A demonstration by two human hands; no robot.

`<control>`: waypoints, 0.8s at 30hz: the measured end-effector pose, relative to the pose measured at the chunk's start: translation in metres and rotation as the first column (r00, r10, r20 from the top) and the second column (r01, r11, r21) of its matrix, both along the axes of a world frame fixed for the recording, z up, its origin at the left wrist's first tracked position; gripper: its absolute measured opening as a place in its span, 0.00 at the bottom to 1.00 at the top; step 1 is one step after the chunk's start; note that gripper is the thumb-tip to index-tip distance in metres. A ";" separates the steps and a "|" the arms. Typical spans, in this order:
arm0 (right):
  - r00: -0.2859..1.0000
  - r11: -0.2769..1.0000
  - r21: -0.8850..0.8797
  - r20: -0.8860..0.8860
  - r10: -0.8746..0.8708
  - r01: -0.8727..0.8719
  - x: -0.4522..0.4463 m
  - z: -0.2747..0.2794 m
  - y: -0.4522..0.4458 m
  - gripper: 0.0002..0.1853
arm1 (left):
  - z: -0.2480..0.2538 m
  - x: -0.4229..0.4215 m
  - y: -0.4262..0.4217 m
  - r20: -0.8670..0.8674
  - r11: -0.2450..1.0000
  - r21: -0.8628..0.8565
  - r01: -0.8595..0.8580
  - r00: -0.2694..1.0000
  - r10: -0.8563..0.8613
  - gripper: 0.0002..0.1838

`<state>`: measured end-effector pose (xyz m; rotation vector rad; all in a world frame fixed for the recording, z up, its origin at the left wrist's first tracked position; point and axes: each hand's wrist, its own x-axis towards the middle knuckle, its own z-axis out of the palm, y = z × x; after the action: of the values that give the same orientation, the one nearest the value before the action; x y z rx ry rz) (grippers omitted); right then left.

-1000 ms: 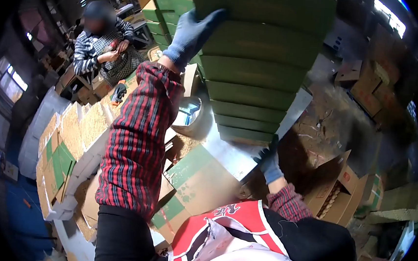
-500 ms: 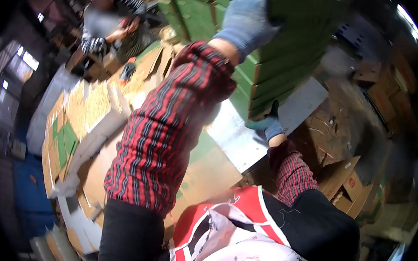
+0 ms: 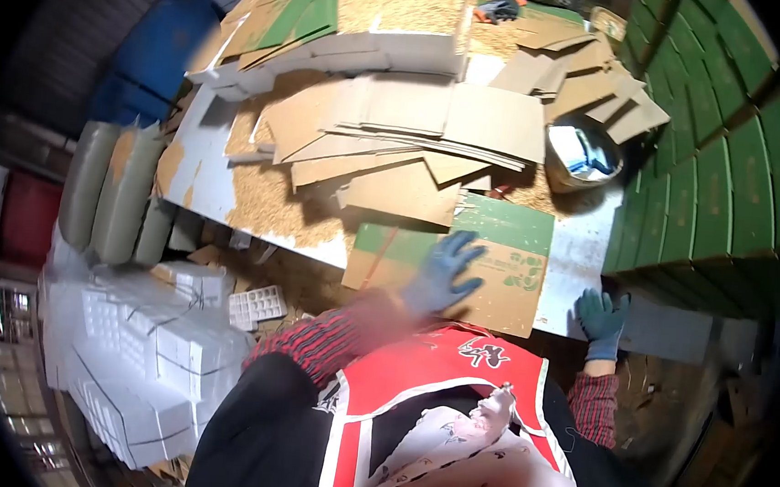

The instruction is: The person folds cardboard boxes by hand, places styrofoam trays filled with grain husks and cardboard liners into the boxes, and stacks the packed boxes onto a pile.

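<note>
My left hand (image 3: 443,273), in a blue-grey work glove, is over a flat brown and green cardboard box (image 3: 498,261) in front of my red apron, with its fingers spread and nothing in them. Farther right, my right hand (image 3: 601,322), in a glove with dark green fingers, is raised near the table edge, fingers apart and holding nothing. Just beyond it stands a tall stack of green boxes (image 3: 696,199). Whether my left palm touches the cardboard cannot be made out.
Loose cardboard sheets (image 3: 410,108) lie on the table (image 3: 205,151) among wood-like shavings (image 3: 282,217). A round bucket (image 3: 583,154) stands before the green stack. White trays wrapped in plastic (image 3: 158,344) are at the lower left, grey-green bundles (image 3: 115,190) above them.
Both hands have come away from the green boxes. My left hand has lowered to the flat cardboard. The view has turned left, the stack now sits at the right, and the other person is out of view.
</note>
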<state>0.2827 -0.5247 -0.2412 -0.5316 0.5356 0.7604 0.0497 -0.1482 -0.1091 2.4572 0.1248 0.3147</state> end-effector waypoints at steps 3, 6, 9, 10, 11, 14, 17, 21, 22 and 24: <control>0.996 0.845 -0.534 0.088 0.033 0.019 -0.041 0.037 0.071 0.37 | -0.014 -0.083 0.071 0.125 0.945 0.182 -0.270 0.960 0.250 0.37; 0.774 0.620 -0.780 0.443 0.453 0.083 -0.048 0.020 0.122 0.37 | -0.047 -0.138 0.132 -0.029 0.666 -0.309 -0.679 0.706 0.707 0.41; 0.264 0.288 -0.786 0.489 0.832 0.547 -0.046 0.026 0.187 0.44 | -0.113 -0.172 0.212 -0.231 0.205 -0.739 -0.641 0.528 0.817 0.43; 0.238 0.282 -0.797 0.462 0.854 0.534 -0.048 0.042 0.209 0.48 | -0.087 -0.174 0.228 -0.390 0.027 -0.787 -0.617 0.531 0.753 0.41; 0.179 0.268 -0.792 0.425 0.887 0.549 -0.053 0.067 0.234 0.51 | -0.076 -0.168 0.248 -0.446 -0.079 -0.817 -0.571 0.539 0.715 0.40; -0.056 0.277 -0.674 0.331 0.942 0.684 -0.052 0.099 0.304 0.52 | -0.067 -0.165 0.303 -0.264 -0.069 -0.945 -0.320 0.618 0.741 0.40; -0.204 0.318 -0.570 0.256 0.945 0.757 -0.041 0.104 0.370 0.54 | -0.075 -0.163 0.380 -0.212 0.071 -0.917 -0.392 0.632 0.745 0.49; -0.114 0.169 -0.629 0.127 0.985 0.759 -0.026 0.106 0.437 0.58 | -0.019 -0.121 0.429 -0.661 -0.571 -0.737 -0.361 0.560 0.499 0.57; -0.112 0.149 -0.636 0.098 0.989 0.757 -0.021 0.105 0.449 0.58 | -0.010 -0.113 0.433 -0.715 -0.632 -0.670 -0.389 0.568 0.408 0.56; -0.148 0.151 -0.639 0.058 0.987 0.755 -0.014 0.104 0.468 0.59 | 0.010 -0.107 0.423 -0.551 -0.650 -0.704 -0.288 0.798 0.244 0.54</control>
<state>0.2691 -0.0566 -0.1374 -2.5949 -1.1409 -0.1222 -0.0574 0.2746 -0.0989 0.2120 0.8787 0.2089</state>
